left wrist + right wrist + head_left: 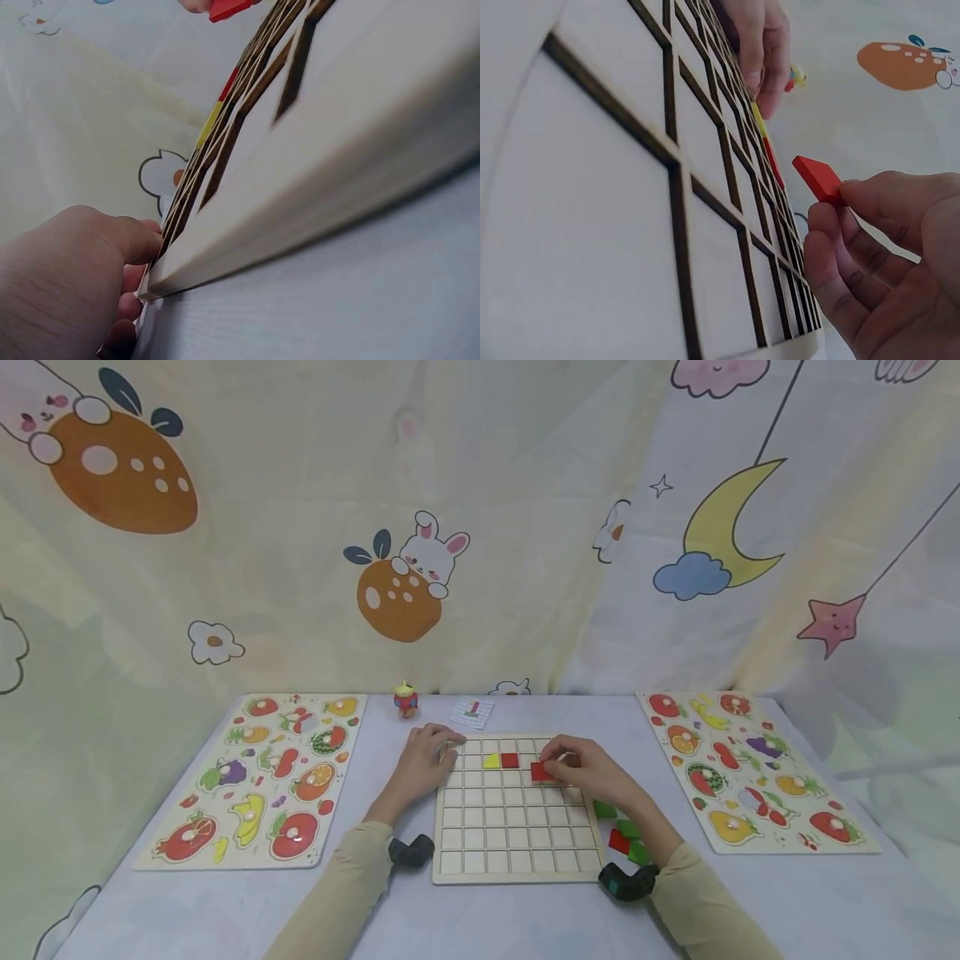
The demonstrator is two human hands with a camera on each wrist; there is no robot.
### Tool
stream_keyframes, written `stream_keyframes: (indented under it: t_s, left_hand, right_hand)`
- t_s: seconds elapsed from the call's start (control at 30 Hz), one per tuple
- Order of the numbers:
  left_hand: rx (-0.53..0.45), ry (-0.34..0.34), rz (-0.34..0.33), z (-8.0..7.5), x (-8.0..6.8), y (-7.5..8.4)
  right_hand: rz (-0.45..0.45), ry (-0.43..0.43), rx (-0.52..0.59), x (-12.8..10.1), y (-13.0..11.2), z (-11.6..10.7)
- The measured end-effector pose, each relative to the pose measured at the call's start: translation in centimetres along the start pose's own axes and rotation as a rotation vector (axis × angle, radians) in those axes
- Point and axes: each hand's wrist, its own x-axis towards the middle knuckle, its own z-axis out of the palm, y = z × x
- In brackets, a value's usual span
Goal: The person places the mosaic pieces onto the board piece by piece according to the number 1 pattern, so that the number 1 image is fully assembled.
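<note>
A wooden grid board (pixel 517 827) lies on the table between my arms. A yellow piece (pixel 491 761) and a red square (pixel 510 760) sit in its second row. My right hand (pixel 581 768) pinches a red tile (pixel 540 771) (pixel 819 178) just above the board's upper right cells. My left hand (pixel 427 760) grips the board's far left corner (pixel 154 281), thumb on top, fingers curled under the edge. The red tile (pixel 229 9) shows at the top of the left wrist view.
Loose green and red pieces (pixel 622 839) lie right of the board. Fruit puzzle boards rest at the left (pixel 262 777) and right (pixel 750 768). A small toy figure (pixel 406 700) and a pattern card (pixel 472 713) stand behind the board, before a cartoon curtain.
</note>
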Motion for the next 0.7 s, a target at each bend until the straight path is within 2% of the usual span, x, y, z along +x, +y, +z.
stream_keyframes:
  t_s: [0.7]
  left_hand:
    - [0.003,0.016,0.009,-0.1,-0.1,0.3]
  right_hand:
    - [-0.034,0.006,-0.014,1.9,-0.9,2.3]
